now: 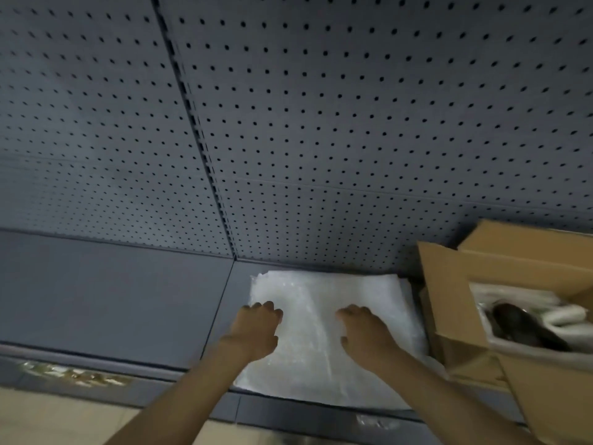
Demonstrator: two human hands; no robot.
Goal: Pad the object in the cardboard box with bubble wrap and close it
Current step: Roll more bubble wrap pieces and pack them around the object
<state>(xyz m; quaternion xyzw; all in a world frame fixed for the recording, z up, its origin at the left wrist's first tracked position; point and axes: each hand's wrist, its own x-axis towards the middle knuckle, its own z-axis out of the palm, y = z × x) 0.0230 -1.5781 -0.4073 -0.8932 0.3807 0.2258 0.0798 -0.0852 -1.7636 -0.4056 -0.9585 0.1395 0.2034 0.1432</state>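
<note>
A stack of white bubble wrap sheets (324, 335) lies flat on the grey shelf. My left hand (256, 329) rests on its left edge with the fingers curled down. My right hand (365, 332) lies on the middle of the sheet, fingers bent and spread, nothing lifted. At the right stands an open cardboard box (462, 316) with its flaps up. Inside it a dark object (519, 326) lies among white wrap. Both hands are to the left of the box and apart from it.
A grey pegboard wall (288, 123) rises behind the shelf (112, 300). The shelf's front lip (96, 370) carries a worn label strip. Pale flooring (48, 419) shows below at the lower left.
</note>
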